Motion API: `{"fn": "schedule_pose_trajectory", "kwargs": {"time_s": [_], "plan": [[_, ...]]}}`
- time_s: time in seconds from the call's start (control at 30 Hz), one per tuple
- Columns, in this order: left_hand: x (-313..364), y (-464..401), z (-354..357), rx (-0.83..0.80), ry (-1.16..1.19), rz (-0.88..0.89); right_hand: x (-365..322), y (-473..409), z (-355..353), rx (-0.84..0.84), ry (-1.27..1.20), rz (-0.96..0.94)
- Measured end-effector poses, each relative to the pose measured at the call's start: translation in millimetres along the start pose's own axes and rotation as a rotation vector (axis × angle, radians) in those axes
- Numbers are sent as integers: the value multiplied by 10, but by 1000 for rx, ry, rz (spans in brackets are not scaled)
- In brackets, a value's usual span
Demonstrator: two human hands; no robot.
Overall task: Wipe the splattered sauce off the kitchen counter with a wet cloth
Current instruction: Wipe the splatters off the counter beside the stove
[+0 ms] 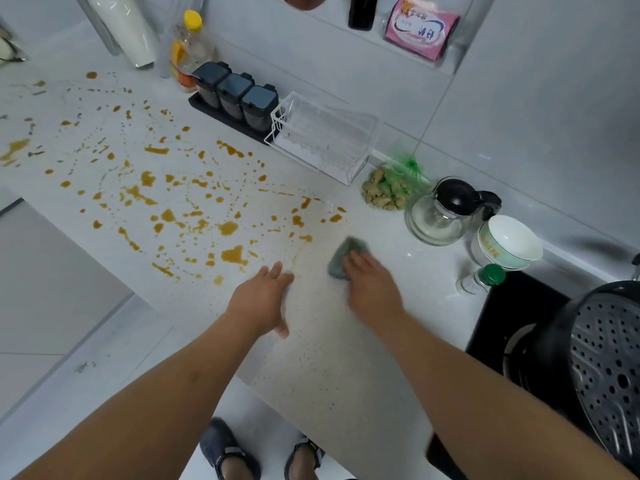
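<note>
At the bottom centre of the frame, two feet in grey sandals (228, 452) on the pale floor. Above them, both bare forearms reaching up onto the white speckled surface (329, 368). Left hand (263, 299) at centre frame, palm down, fingers straight and relaxed, holding nothing, fingertips just short of the nearest brown drops. Right hand (372, 289) just to its right, laid flat over a green-grey cloth (346, 258), fingers pressing it down on the surface; grip blurred, fingers look extended rather than curled round the cloth. Cloth at the right edge of the splatter, with a faint smear just left of it. Sauce splatter (166, 209) spread in orange-brown blots and streaks over the centre and left of the frame, up to the upper left. At lower right, a black hob with a dark perforated steamer tray (602, 368). Further up on the right, a small green-capped bottle (481, 280), a white bowl (509, 242), a glass teapot with a black lid (443, 213) and a green net bag of ginger (388, 192). Along the back wall, a clear plastic box (325, 136), three dark seasoning jars on a tray (235, 95) and a yellow-capped bottle (188, 50).
</note>
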State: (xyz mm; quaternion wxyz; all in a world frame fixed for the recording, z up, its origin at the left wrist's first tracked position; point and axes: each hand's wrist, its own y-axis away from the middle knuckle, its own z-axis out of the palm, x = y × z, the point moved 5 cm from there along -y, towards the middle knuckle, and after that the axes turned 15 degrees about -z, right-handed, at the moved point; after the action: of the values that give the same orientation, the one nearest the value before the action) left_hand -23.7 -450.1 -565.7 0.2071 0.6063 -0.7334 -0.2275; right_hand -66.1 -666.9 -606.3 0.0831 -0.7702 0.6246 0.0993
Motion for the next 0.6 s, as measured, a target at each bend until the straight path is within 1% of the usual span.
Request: {"fn": "schedule_pose_trajectory", "kwargs": {"time_s": [0.07, 0.13, 0.2, 0.23, 0.33, 0.4, 0.47, 0.53, 0.57, 0.6], "plan": [[-6, -18, 26, -8, 0, 0, 456, 50, -87, 48, 10, 213], [8, -40, 47, -3, -4, 6, 695, -15, -139, 30, 36, 357], [-3, -74, 62, 7, -1, 12, 637, -214, -117, 5, 16, 416], [-17, -83, 66, 13, -1, 15, 511, -329, -81, -5, 16, 400], [-24, -42, 68, 44, 22, 26, -43, -557, 23, -3, -25, 243], [-41, -15, 82, 73, 107, 24, -492, -603, 104, 1, -63, 124], [-64, -9, 108, 91, 152, 52, -973, -620, 193, -25, -64, -65], [-66, 2, 138, 130, 65, 87, -1282, -558, 350, -123, -34, -261], [-60, 29, 138, 155, -25, 96, -1306, -487, 396, -153, -29, -320], [-61, 77, 142, 174, -118, 96, -1260, -405, 402, -168, -33, -339]]}}
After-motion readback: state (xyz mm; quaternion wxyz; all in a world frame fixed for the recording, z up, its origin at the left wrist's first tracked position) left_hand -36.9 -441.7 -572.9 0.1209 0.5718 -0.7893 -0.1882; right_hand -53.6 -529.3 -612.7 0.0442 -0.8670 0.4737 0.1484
